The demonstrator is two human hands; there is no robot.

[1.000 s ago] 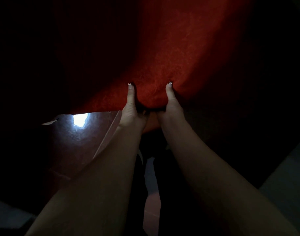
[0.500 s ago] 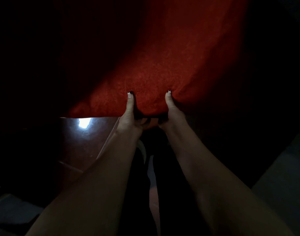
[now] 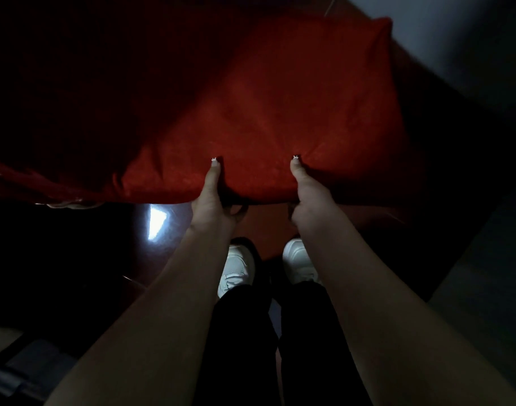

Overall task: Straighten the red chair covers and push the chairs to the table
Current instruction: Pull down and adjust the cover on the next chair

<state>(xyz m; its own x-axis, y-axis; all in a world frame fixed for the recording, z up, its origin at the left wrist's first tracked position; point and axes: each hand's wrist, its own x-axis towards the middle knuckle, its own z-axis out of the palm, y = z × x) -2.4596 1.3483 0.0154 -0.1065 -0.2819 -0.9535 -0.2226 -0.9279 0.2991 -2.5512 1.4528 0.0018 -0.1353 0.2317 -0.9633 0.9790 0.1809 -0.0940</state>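
Gripping the cover (image 3: 280, 112) at its near edge, left hand (image 3: 211, 197) and right hand (image 3: 308, 200) had thumbs above, fingers curled beneath; uneven pulling could skew it.

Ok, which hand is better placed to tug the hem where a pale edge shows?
Probably left: the left hand grips the red cover nearer that pale edge; the right hand is farther.

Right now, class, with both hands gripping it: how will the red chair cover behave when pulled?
Probably floppy: the red chair cover creases in a fan toward where the left hand and right hand pinch its near edge. Likely light, since two pinches alone hold its edge. Its matte weave may resist slipping, though dim light leaves that unsure.
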